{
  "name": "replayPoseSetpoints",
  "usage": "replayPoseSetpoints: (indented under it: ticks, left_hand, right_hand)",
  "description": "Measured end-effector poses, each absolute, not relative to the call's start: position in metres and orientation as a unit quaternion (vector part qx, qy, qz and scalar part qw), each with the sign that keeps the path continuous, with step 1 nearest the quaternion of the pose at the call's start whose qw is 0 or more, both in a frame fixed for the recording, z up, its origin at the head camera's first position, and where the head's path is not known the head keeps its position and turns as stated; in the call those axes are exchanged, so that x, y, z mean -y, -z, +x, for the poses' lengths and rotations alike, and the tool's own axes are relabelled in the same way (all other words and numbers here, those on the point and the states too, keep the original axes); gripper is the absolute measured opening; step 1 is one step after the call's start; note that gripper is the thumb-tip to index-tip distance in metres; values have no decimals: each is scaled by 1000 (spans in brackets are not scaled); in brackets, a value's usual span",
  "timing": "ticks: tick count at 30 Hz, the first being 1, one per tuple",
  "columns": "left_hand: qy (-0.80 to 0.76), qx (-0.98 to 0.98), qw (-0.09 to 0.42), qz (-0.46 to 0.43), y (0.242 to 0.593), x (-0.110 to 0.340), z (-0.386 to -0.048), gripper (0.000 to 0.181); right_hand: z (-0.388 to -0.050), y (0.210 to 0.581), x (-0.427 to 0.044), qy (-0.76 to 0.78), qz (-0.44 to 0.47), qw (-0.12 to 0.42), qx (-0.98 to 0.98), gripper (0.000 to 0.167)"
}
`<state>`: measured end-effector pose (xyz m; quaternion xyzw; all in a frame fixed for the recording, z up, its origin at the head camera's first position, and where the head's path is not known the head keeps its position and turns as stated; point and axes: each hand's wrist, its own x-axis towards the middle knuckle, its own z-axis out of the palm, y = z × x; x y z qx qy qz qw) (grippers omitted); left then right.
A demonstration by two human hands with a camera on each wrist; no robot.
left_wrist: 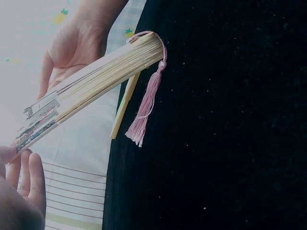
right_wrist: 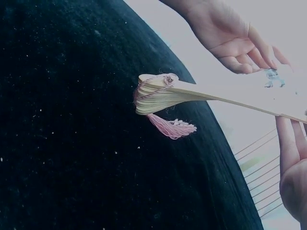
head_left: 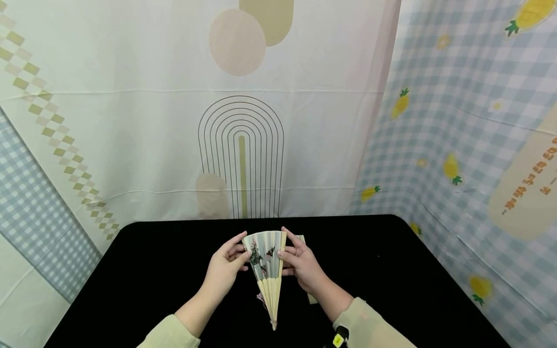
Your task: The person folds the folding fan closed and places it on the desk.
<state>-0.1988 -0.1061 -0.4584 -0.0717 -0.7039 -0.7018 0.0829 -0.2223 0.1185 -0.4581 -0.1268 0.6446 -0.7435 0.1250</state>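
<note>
A folding fan (head_left: pixel 266 253) with pale ribs and a painted flower pattern is partly spread above the table, its narrow end pointing down. My left hand (head_left: pixel 221 271) pinches its left edge between thumb and fingers. Along the opposite edge my right hand (head_left: pixel 306 267) grips the outer rib. A pink tassel (left_wrist: pixel 146 108) hangs from the pivot end, seen in the left wrist view. The right wrist view shows the bunched ribs (right_wrist: pixel 158 98) near the pivot.
On the black table (head_left: pixel 165 261), a pale flat strip (head_left: pixel 313 298) lies partly hidden behind the right hand. A white patterned curtain (head_left: pixel 152 135) hangs behind the table, and a blue checked curtain (head_left: pixel 435 121) hangs on the right.
</note>
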Motion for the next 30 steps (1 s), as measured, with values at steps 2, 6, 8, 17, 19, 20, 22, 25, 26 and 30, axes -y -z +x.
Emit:
replayPoseSetpoints:
  ticks: [2, 6, 8, 17, 19, 20, 22, 25, 26, 30]
  left_hand:
    - [700, 705, 82, -73, 458, 106, -199, 54]
    - [699, 708, 74, -74, 456, 106, -200, 53]
    - [700, 707, 71, -75, 454, 106, -200, 52]
    - [710, 695, 58, -98, 451, 105, -201, 52]
    - [711, 692, 57, -108, 451, 105, -201, 52]
    - [711, 692, 57, -112, 451, 106, -201, 51]
    - [712, 690, 57, -119, 451, 106, -202, 51]
    - [709, 691, 55, -128, 451, 106, -202, 52]
    - [708, 692, 53, -131, 451, 105, -201, 51]
    - [702, 698, 46, -133, 449, 104, -200, 51]
  right_hand:
    - [-222, 458, -119, 744, -127, 127, -643, 74]
    - [-222, 458, -119, 746, -127, 129, -641, 73]
    - [-221, 457, -120, 747, -128, 132, -639, 73]
    - [-220, 457, -121, 759, -138, 141, -621, 72]
    - [-220, 456, -121, 762, -140, 144, -616, 72]
    - [-220, 456, -121, 763, -140, 144, -615, 72]
    - [-220, 456, -120, 763, -143, 144, -613, 73]
    - [-220, 457, -120, 761, -151, 144, -614, 74]
    - [-219, 457, -120, 760, -155, 144, -615, 74]
    - [-218, 457, -120, 755, -165, 144, -618, 73]
